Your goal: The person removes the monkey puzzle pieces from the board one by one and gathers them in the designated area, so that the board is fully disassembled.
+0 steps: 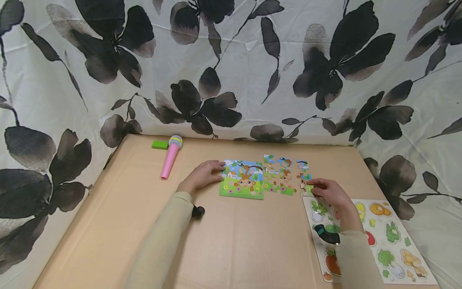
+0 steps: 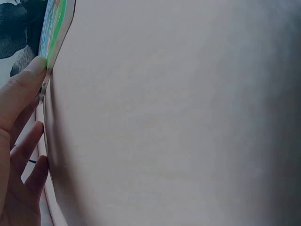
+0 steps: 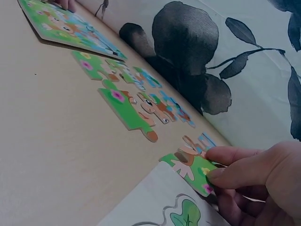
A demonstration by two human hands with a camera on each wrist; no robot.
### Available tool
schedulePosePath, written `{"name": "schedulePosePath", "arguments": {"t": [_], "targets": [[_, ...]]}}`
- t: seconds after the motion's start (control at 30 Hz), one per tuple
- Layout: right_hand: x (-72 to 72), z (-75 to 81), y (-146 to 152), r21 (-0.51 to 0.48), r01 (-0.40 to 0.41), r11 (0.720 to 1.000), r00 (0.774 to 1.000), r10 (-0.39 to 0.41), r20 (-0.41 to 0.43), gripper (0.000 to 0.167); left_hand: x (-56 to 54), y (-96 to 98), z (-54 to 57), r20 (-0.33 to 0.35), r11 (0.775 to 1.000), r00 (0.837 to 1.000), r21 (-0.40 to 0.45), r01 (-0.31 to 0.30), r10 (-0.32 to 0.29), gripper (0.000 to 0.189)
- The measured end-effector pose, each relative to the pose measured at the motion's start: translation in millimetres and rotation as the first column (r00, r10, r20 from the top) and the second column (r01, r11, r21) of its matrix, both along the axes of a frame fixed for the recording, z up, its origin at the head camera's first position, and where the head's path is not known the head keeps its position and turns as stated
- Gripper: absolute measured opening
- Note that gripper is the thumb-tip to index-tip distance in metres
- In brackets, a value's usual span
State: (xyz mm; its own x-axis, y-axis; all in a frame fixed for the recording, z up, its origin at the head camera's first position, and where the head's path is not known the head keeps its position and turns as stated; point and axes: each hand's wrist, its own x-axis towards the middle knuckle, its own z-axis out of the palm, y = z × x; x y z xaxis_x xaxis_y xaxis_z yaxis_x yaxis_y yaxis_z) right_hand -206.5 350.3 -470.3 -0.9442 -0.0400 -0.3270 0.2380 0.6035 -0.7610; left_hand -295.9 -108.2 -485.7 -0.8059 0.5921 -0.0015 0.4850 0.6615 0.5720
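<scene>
My left hand (image 1: 203, 176) holds the left edge of a monkey picture board (image 1: 242, 193), its thumb on the rim in the left wrist view. Immediately right of that board lie loose monkey jigsaw pieces (image 1: 286, 192), arranged in columns with gaps. My right hand (image 1: 333, 196) is at the rightmost column, which stands apart from the others. Between thumb and fingers it pinches a green jigsaw piece (image 3: 188, 170) with flowers, seen in the right wrist view. That piece lies by the top corner of a white vegetable board (image 1: 391, 251). The right fingertips are partly hidden.
A pink toy microphone (image 1: 170, 160) lies at the back left beside a green block (image 1: 160, 145). The table (image 1: 252, 245) meets a floral cloth (image 1: 249, 76) along its back and sides. My right forearm crosses over the vegetable board.
</scene>
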Motion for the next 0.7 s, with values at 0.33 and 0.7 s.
{"name": "schedulePosePath", "arguments": {"t": [0.33, 0.7], "targets": [[1.6, -2.8, -2.3, 0.006, -0.007, 1.000, 0.998, 0.007, -0.058, 0.035, 0.9, -0.4, 0.9, -0.011, 1.000, 1.000, 0.013, 0.016, -0.016, 0.049], [2.7, -7.6, -4.4, 0.002, 0.072, 0.997, 0.997, -0.072, 0.010, 0.037, 1.4, -0.2, 1.8, -0.007, 1.000, 1.000, 0.011, 0.009, -0.009, 0.048]]}}
